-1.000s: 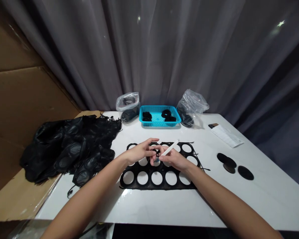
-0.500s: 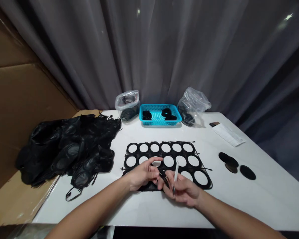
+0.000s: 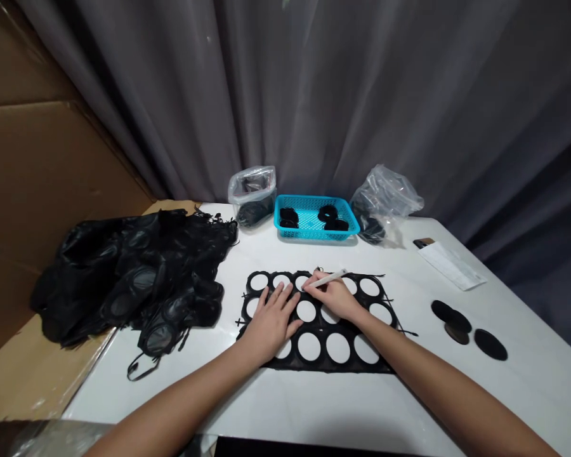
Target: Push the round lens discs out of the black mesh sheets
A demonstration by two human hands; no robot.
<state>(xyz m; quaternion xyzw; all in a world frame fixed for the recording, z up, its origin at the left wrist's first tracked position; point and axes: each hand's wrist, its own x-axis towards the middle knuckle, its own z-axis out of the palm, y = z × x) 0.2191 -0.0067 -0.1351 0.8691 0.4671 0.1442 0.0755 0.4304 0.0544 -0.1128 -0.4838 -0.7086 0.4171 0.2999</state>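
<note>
A black sheet (image 3: 321, 326) with rows of round holes lies flat on the white table, its white surface showing through the holes. My left hand (image 3: 269, 322) rests on the sheet's left part, fingers spread and holding nothing. Pinched in my right hand (image 3: 334, 297) is a slim white pen-like tool (image 3: 332, 277), tilted up to the right. The tool's lower end is at a hole in the sheet's far row, near the middle. My right wrist covers part of the sheet.
Behind the sheet stands a blue basket (image 3: 316, 236) between two clear bags (image 3: 253, 198) of black pieces. A black pile (image 3: 137, 273) lies left. Right are black discs (image 3: 490, 344), a white paper (image 3: 452, 265) and a dark object (image 3: 423, 242).
My hands have parted. The left now lies flat on the sheet, and the right has moved to the far row with the white tool. The view has shifted slightly.
</note>
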